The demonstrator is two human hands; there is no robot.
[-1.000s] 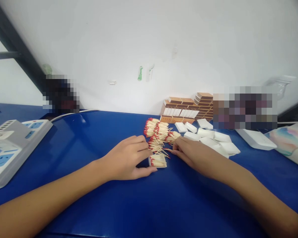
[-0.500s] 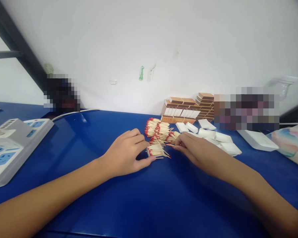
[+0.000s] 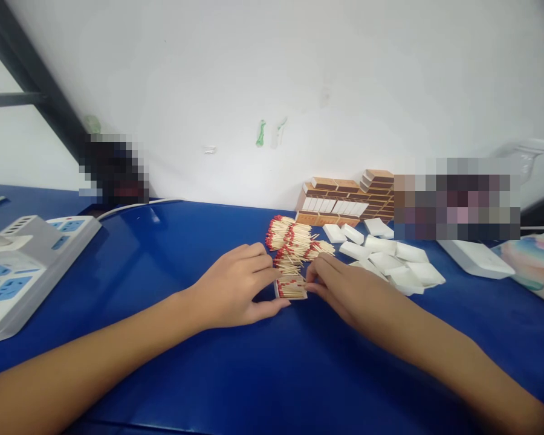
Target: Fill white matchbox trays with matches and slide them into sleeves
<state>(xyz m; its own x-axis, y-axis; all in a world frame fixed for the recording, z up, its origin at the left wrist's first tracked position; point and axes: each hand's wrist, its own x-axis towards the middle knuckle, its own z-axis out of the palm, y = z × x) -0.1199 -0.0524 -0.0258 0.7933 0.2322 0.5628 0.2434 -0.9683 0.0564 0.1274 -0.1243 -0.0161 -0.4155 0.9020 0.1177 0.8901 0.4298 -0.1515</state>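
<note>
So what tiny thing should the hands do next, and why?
Maybe the right hand should gently settle the matches in the little white tray. It's right at the tray's right end, the matches there don't look quite even, and the left hand's thumb and finger seem to hold the tray steady.

Matchbox tray (image 3: 300, 298): white, shallow, open side up, partly filled. Matches inside (image 3: 291, 291): pale sticks lying side by side, most red heads toward the tray's left end, some out of line near its far edge. Loose matches (image 3: 295, 237): large uneven heap beyond the tray, clusters at differing angles, nearest sticks close to its far wall.
</note>
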